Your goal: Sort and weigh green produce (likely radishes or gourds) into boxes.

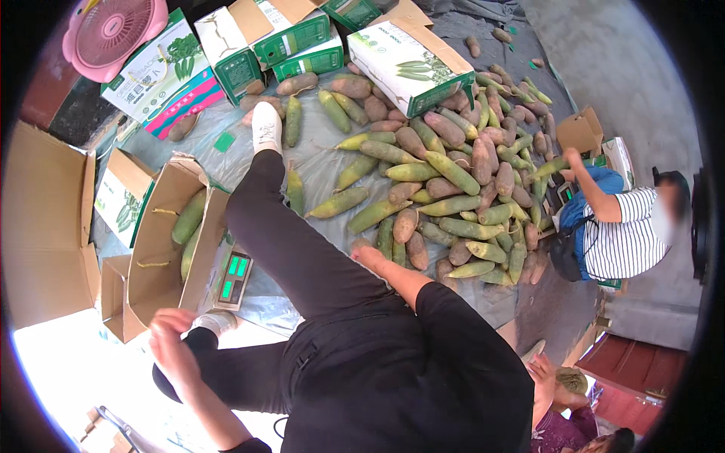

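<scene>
Brown, the box (209,241) gaped toward the sheet's (208,155) left edge, presumably leaving its radishes (189,217) reachable beside the scale (232,281). Near it hung the left hand (172,349), fingers bent, their spread too blurred to tell; the right hand's (370,258) fingers apparently met a brown radish (361,244), grip unclear.

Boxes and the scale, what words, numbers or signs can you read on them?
I won't copy the print, but here's where it is:
Box by the pink basket: large print, not quoted; the rest too small to read.
Top middle box: too small to read.
Scale: green displays, too small to read.
</scene>
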Demonstrator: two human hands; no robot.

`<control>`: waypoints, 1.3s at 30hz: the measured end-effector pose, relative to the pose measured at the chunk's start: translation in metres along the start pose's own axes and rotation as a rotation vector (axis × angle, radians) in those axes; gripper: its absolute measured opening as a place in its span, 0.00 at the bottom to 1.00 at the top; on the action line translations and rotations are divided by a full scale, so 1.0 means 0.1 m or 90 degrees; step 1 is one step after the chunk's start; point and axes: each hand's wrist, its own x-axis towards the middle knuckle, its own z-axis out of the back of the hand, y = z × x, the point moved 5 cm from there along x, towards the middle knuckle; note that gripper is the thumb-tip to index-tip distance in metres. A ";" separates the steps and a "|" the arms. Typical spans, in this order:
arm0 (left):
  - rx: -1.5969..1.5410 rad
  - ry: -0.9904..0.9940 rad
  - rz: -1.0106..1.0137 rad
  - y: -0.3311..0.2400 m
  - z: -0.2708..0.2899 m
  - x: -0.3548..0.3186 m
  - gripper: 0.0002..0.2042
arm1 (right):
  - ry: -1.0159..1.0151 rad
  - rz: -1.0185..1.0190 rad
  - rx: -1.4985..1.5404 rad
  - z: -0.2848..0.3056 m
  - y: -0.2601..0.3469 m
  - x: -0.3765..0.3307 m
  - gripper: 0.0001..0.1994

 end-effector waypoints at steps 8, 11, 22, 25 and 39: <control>-0.241 0.766 -0.315 -1.66 -1.26 -0.45 0.09 | -0.016 0.035 -0.064 0.01 0.02 0.03 0.09; -0.344 0.594 -0.338 -1.76 -1.30 -0.57 0.09 | -0.052 -0.004 0.143 -0.02 -0.36 0.04 0.09; 0.185 0.445 -0.305 -1.06 -1.06 -0.38 0.13 | -0.059 0.039 0.011 0.00 -0.38 0.05 0.13; 0.188 0.223 -0.188 -0.66 -0.57 -0.22 0.17 | -0.094 0.099 -0.038 -0.04 -0.44 0.13 0.12; 0.204 -0.236 0.092 0.72 1.52 0.27 0.23 | -0.247 0.045 0.217 0.90 -0.05 0.24 0.07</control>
